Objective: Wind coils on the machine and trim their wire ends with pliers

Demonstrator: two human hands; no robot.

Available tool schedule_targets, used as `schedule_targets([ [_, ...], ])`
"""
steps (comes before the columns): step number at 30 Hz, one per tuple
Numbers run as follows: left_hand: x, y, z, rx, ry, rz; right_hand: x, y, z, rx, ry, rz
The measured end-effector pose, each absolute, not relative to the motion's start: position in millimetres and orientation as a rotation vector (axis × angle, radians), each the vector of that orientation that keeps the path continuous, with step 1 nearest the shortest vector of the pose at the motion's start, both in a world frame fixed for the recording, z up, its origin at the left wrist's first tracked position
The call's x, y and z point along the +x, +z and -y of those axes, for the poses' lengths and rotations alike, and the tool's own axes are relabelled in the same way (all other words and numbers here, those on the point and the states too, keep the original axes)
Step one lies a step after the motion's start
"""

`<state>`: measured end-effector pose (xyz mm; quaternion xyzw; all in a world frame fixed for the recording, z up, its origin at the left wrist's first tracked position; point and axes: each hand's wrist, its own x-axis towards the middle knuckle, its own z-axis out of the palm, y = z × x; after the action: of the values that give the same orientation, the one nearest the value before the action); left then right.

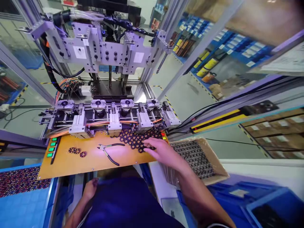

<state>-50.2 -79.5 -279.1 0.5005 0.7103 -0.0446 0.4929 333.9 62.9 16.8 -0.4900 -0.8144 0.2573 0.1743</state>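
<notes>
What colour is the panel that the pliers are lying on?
The panel is orange-yellow; it shows best in the head view, the only one here.

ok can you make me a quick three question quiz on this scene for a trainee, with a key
1. How many green buttons show at the left end of the yellow board?
2. Where do the black-handled pliers lie?
a) in the cardboard box
b) on the board
c) on the floor
3. True or false: of the person's two hands, the right hand is nearer the dark rings than the left hand.

Key
1. Four
2. b
3. True
</notes>
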Motion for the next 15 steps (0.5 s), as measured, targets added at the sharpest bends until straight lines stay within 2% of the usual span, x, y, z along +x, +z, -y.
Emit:
schedule_targets([
  [4,-69,-279,93,1.132,-0.057,-1.770,344,-7,-38,-1.445,0.615,2.266],
  [8,-92,-267,102,1.103,0.009,-1.815,355,-22,-31,-1.537,0.366,2.131],
  [11,-106,-257,100,1.133,0.025,-1.838,370,-13,-61,-1.590,0.131,2.011],
  [15,-118,-247,86,1.207,0.019,-1.860,397,11,-140,-1.612,-0.056,2.005],
])
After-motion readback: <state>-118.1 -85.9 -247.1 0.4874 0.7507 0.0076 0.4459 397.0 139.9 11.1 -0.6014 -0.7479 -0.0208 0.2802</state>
